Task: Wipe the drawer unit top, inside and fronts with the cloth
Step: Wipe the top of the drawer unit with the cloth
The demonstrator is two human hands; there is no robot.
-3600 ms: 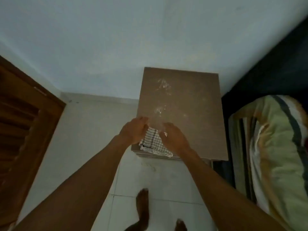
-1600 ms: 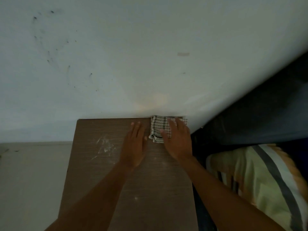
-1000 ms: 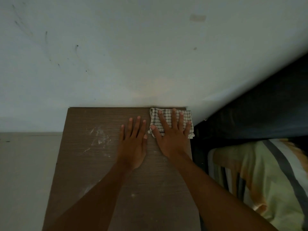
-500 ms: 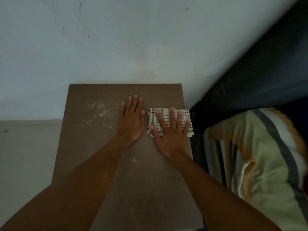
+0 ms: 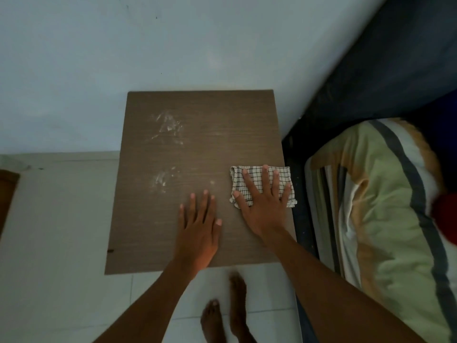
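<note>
Head view: caught mid-wipe on the brown wood-grain drawer unit top, near its right edge.
Pressed the folded white checked cloth flat against the right edge under the right grip, with fingers straight and spread, clasping nothing, only bearing down. Rested the left grip flat and empty on bare wood just left of the cloth, not touching it. Judged as the top-wiping step, with insides and fronts not yet reached. Called next for sweeping the cloth leftward over the white smudges, well apart from it.
</note>
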